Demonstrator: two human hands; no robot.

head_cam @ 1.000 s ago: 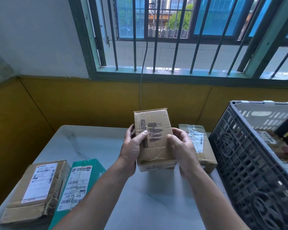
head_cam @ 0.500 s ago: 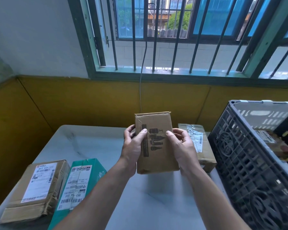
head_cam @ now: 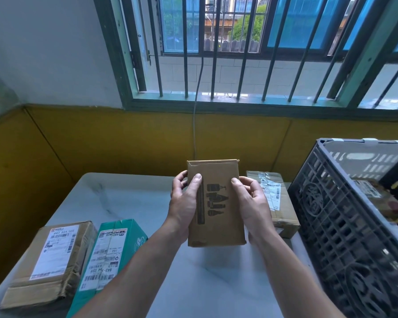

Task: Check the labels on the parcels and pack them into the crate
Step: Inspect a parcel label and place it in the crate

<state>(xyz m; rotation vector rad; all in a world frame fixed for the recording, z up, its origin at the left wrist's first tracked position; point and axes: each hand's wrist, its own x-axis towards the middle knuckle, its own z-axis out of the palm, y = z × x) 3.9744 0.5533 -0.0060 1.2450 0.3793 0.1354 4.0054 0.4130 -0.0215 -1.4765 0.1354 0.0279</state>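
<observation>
A small brown cardboard parcel point(head_cam: 218, 226) with printed bottle pictograms is held upright above the table's middle. My left hand point(head_cam: 185, 203) grips its left edge, thumb on the front face. My right hand point(head_cam: 251, 203) grips its right edge the same way. No shipping label shows on the face turned to me. The grey slatted plastic crate point(head_cam: 345, 237) stands at the right with parcels point(head_cam: 372, 191) inside it. Another taped brown parcel point(head_cam: 278, 203) with a white label lies on the table behind my right hand.
A brown parcel point(head_cam: 53, 262) with a white label and a green box point(head_cam: 110, 253) with barcode labels lie at the table's point(head_cam: 129, 203) front left. A yellow wall and a barred window point(head_cam: 239, 47) close off the far side.
The parcel in my hands has been turned and tipped: its taped lower edge, seen before, has swung out of sight and the printed face is now flat toward me. Both hands kept their hold.
</observation>
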